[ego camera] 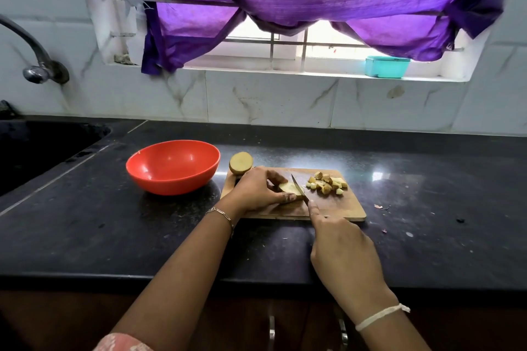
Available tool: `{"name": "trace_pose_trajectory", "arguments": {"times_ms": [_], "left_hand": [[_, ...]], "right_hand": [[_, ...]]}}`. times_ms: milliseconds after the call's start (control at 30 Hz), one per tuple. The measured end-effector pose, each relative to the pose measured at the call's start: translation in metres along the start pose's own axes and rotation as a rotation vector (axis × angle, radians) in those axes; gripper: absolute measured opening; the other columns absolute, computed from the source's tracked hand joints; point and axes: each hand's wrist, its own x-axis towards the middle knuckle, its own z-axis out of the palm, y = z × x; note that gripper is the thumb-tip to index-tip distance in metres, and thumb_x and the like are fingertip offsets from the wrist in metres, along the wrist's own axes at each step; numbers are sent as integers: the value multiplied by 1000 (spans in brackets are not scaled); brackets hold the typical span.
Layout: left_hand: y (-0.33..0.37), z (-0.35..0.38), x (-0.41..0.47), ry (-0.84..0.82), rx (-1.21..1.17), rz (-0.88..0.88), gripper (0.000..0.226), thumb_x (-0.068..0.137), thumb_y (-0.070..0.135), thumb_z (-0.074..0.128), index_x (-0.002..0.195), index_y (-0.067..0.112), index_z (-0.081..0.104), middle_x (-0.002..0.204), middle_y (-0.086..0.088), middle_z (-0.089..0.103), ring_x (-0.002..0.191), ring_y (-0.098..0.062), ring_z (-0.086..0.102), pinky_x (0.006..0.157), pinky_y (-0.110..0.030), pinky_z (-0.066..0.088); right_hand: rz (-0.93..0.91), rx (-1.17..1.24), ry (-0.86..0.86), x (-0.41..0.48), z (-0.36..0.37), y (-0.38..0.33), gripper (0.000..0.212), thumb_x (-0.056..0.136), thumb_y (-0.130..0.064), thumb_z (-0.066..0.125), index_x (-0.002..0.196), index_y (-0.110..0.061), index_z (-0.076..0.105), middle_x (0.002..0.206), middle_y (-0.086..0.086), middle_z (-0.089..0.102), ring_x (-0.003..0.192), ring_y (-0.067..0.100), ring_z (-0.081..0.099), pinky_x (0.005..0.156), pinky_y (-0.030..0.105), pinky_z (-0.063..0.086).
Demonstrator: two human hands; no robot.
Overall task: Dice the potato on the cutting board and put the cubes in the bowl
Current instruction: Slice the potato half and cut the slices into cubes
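Potato piece (288,187) gripped by left hand (256,191); right hand (342,251) grips one knife (299,187); one half (241,162) beside board (336,208).

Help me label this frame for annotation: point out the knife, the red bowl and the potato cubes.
knife (298,187): head view, middle of the blade.
red bowl (171,187): head view, front outer wall.
potato cubes (327,184): head view, centre of the pile.
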Motion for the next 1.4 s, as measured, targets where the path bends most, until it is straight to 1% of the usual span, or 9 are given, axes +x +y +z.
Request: {"name": "trace_pose_trajectory", "arguments": {"times_ms": [433,567,667,733,867,1067,1167,1300,1400], "left_hand": [[1,0,-1,8,37,27,46,80,45,74,119,24,66,106,12,60,80,0,48,63,10,24],[1,-1,-2,2,37,35,45,80,45,73,120,24,66,99,14,54,72,3,46,63,10,24],[1,0,-3,-1,23,31,44,80,44,74,117,23,67,100,14,55,73,4,47,63,9,26],[0,1,-2,9,0,25,45,78,42,76,116,22,67,103,12,60,81,0,52,65,2,32],[-3,6,1,15,-50,3,49,75,41,79,117,19,67,114,4,66,93,-7,55,82,-17,41],[-4,6,3,4,-39,16,50,75,42,79,117,18,67,116,2,65,103,-9,57,92,-21,43],[-4,3,1,-6,-43,6,55,76,40,78,123,16,63,121,2,63,99,-7,56,86,-16,43],[-4,1,-1,6,-32,2,47,80,36,76,121,17,63,116,3,65,88,-1,53,63,2,37],[-3,1,-4,35,-32,1,43,80,36,76,117,18,66,110,4,67,83,-1,53,60,7,31]], "right_hand": [[-36,-95,-38,12,-2,-13,59,98,-3,38,153,-13,18,117,2,60,101,20,62,77,29,51],[-46,-98,-68,25,-11,-12,42,95,-5,43,136,-14,45,113,5,61,101,21,61,79,30,51],[-44,-92,-83,26,-15,-15,31,96,-6,43,125,-14,53,112,5,61,100,21,60,78,30,50],[-51,-86,-76,25,-16,-15,34,96,-7,43,128,-15,51,113,5,60,101,21,60,78,30,50],[-73,-66,-54,21,-18,-11,45,95,-8,45,138,-17,43,116,4,59,104,21,58,81,31,50],[-15,61,-21,-6,-19,-2,57,96,-16,41,149,-30,27,123,-2,59,110,19,58,85,32,49],[46,159,47,-12,-16,-1,61,97,-16,39,152,-32,19,121,-3,60,105,18,60,83,30,49],[70,235,53,-11,-9,-7,66,97,-13,39,154,-29,9,126,-2,55,106,21,58,84,30,47],[42,221,32,-10,-1,-12,66,97,-12,36,154,-29,8,122,-3,54,107,21,56,85,33,47]]}}
